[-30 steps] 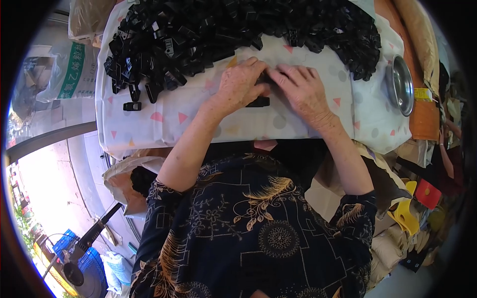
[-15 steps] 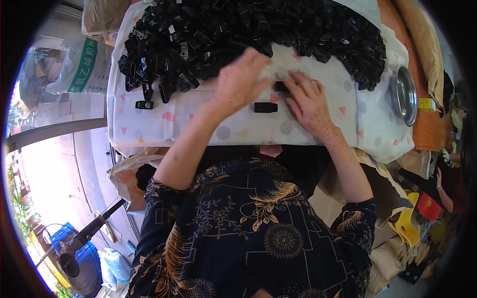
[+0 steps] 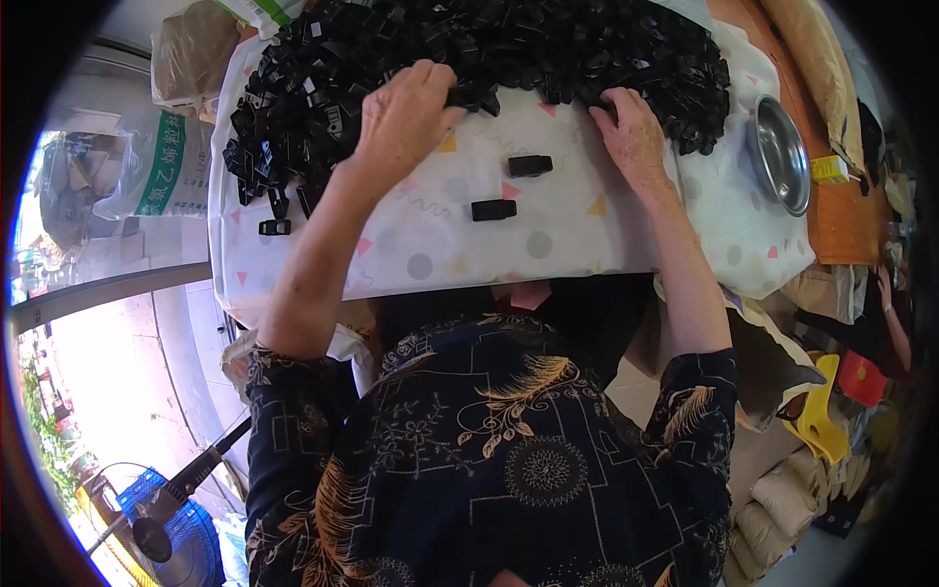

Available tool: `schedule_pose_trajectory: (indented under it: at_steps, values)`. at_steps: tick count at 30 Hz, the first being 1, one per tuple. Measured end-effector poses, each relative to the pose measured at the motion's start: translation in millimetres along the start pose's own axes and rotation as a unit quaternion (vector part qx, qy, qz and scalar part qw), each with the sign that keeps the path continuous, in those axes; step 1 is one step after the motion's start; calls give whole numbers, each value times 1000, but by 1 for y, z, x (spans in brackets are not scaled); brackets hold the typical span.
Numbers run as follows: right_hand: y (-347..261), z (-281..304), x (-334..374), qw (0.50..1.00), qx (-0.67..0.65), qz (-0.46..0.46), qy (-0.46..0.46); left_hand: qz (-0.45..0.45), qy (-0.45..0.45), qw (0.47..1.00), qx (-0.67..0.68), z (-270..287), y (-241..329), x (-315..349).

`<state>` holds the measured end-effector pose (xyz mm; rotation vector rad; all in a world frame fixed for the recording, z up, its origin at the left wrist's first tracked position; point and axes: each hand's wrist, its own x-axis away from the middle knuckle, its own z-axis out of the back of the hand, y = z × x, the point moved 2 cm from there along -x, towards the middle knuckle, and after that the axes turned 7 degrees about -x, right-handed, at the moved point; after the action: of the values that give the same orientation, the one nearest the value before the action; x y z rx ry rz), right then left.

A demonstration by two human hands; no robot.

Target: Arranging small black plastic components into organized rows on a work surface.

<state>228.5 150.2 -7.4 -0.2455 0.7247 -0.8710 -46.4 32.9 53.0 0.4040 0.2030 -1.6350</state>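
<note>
1. Since the earlier frame, the left hand (image 3: 406, 119) is reaching farther left, to the pile, and the right hand (image 3: 636, 139) is resting away from the farther black piece (image 3: 530, 166), which is now lying uncovered.
2. At far left, a fan (image 3: 152, 538) is standing below a clear bag with a green band (image 3: 161, 168).
3. On the table (image 3: 597, 235), under its patterned cloth, a lone black piece (image 3: 275, 227) is lying just beside the pile's left end.
4. The pile of black pieces (image 3: 489, 44) is curving across the table's far side.
5. The left hand is hovering at the pile's near edge, its fingers bending downward; whether they are grasping a piece, I cannot tell.
6. Between the hands, the nearer black piece (image 3: 494, 209) is lying slightly left of the farther one, the two staying apart.
7. The right hand's fingers are curling over the pile's edge, the thumb sticking out leftward; their grip is not showing clearly.
8. At right, a metal bowl (image 3: 780, 157) is sitting near a small yellow box (image 3: 829, 169).
</note>
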Motion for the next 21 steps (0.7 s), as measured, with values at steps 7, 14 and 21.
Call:
schedule_pose_trajectory:
  at_steps: [7, 14, 21]
  values:
    - [-19, 5, 6, 991, 25, 127, -38, 33, -62, 980, 187, -41, 63, -4]
    - [-24, -2, 8, 997, -33, 57, -27, 36, -137, 976, 164, -60, 71, -2]
    - [-22, -4, 4, 992, -82, 87, -34, 51, -124, 967, 217, -62, 62, 8]
